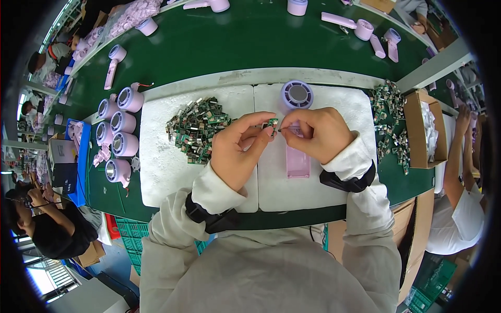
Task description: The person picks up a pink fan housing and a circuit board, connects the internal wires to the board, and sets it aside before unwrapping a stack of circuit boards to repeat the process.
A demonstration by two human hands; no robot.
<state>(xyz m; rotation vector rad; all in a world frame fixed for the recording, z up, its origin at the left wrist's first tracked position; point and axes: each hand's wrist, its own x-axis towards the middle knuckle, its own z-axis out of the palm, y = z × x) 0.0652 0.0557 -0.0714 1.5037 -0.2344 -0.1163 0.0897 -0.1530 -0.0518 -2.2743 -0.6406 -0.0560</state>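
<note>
Green circuit board (273,123) we pinch in our left grip (235,148); our right grip (324,134), fingertips drawn together (contents unclear), sits beside it.

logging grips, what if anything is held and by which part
The left hand pinches a small green circuit board by its left side; whether the right hand holds anything is unclear.

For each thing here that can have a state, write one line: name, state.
Left hand: pinching a small green circuit board
Right hand: curled beside that board; grip unclear
Circuit-board heap: loose, on the left white mat
Lilac fan: lying, round face up
Cardboard box: open, white pieces inside
Blue bin: open, lilac parts inside
</note>
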